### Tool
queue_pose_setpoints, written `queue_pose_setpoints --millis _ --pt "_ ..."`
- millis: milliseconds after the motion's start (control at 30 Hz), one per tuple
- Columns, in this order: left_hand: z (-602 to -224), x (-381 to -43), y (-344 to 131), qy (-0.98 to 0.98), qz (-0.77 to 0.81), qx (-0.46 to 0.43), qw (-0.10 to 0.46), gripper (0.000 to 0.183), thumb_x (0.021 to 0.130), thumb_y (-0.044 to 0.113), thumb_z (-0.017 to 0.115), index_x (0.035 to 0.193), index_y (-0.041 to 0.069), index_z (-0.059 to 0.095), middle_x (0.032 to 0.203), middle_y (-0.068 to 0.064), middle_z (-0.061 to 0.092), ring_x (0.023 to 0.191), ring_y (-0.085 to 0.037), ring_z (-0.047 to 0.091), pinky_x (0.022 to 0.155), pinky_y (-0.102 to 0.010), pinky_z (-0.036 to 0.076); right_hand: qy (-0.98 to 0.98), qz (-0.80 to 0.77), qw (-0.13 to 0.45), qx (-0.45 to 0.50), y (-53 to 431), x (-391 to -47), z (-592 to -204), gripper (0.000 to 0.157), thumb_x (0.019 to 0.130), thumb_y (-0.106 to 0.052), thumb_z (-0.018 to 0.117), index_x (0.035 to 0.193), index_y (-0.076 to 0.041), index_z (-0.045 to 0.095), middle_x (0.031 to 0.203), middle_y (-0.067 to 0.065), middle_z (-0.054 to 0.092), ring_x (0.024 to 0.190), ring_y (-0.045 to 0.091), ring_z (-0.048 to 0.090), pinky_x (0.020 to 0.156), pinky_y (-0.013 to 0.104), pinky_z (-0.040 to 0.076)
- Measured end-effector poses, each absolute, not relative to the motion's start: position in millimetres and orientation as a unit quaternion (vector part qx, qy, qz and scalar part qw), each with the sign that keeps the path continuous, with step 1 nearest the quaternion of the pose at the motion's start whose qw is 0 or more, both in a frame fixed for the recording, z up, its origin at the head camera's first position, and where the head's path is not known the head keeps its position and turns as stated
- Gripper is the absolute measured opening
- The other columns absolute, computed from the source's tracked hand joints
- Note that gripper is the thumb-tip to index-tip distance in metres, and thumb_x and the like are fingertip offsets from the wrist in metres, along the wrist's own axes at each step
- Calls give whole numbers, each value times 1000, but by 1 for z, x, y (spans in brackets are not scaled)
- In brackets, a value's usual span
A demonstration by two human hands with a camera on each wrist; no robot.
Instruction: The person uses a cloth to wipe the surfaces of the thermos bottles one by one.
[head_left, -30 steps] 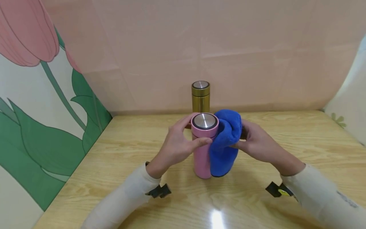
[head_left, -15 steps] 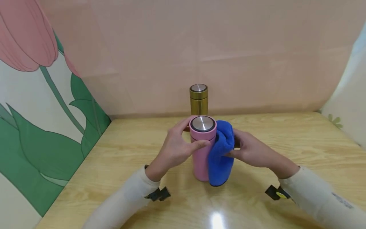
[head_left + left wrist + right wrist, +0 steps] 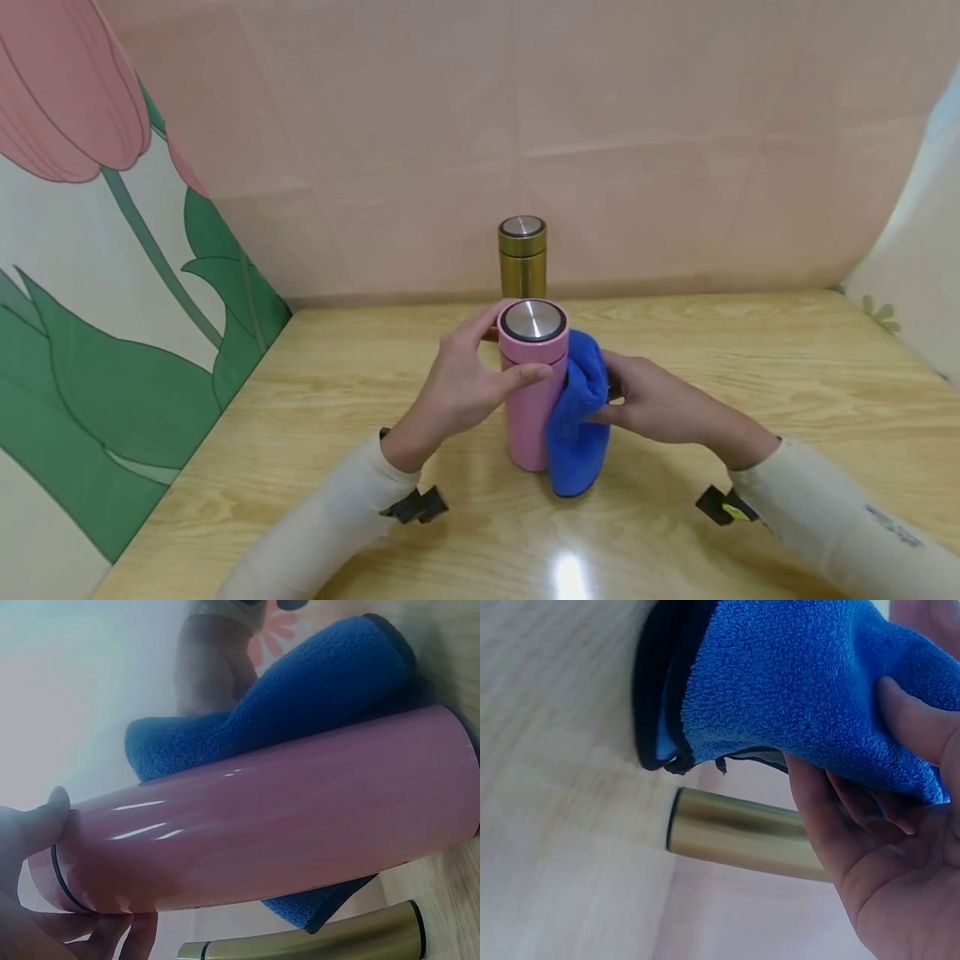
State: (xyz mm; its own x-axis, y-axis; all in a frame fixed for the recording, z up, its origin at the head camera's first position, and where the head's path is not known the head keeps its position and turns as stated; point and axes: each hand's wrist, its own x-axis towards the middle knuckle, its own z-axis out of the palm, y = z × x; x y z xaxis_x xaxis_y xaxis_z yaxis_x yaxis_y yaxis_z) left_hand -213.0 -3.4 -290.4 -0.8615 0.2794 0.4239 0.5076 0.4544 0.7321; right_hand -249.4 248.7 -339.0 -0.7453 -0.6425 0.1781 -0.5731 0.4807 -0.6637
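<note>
A pink thermos bottle (image 3: 531,408) with a brushed steel lid top stands upright on the table in the head view. My left hand (image 3: 468,379) grips it near the top, thumb across the front and fingers behind. Against its right side lies a blue cloth (image 3: 577,433) with a dark edge, held by my right hand (image 3: 660,400), thumb in front and fingers behind. In the left wrist view the cloth (image 3: 315,682) wraps partly round the pink bottle (image 3: 285,817), a corner showing beyond its other side. The right wrist view shows thumb and fingers pinching the cloth (image 3: 780,682).
Behind the pink bottle a gold thermos bottle (image 3: 522,258) stands near the back of the wooden table (image 3: 360,367). A pinkish sheet (image 3: 390,167) hangs behind the table, and a wall painted with tulips (image 3: 135,350) borders it at the left.
My right hand has slid the blue cloth down and slightly left along the pink bottle's side. The left hand keeps its grip near the top; the head view has shifted slightly.
</note>
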Motion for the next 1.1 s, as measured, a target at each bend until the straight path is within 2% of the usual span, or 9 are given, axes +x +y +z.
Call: queue_pose_setpoints --millis 233,367,533,767,1100 --pt "-290 -213 -4 -838 -476 -236 125 67 80 29 84 140 20 54 132 4 63 114 -18 59 102 -46 47 862 -362 66 -347 249 -250 -345 46 89 -21 75 128 -6 53 118 10 69 101 20 69 84 32 59" --pt "-291 -213 -4 -837 -478 -236 123 67 80 29 84 140 20 54 132 4 63 114 -17 58 102 -46 47 861 -355 49 -361 249 -251 -347 42 90 -16 73 127 -9 55 117 6 70 101 17 70 84 28 57" --pt "-290 -213 -3 -837 -476 -239 122 67 81 30 83 140 21 54 132 4 63 114 -17 58 100 -43 49 858 -350 38 -374 251 -250 -347 42 93 -11 68 133 -10 53 122 6 68 106 19 69 88 32 56" --pt "-290 -214 -2 -832 -481 -246 124 65 81 28 84 139 19 55 131 3 64 114 -19 59 101 -49 49 864 -343 29 -368 253 -248 -342 41 95 -12 66 134 -13 53 123 4 68 106 18 69 90 32 56" --pt "-291 -214 -4 -834 -479 -244 123 65 81 28 83 139 20 55 131 3 63 115 -18 58 102 -47 48 867 -347 -13 -357 250 -241 -326 33 95 -15 67 127 -18 56 116 0 70 98 12 69 83 28 56"
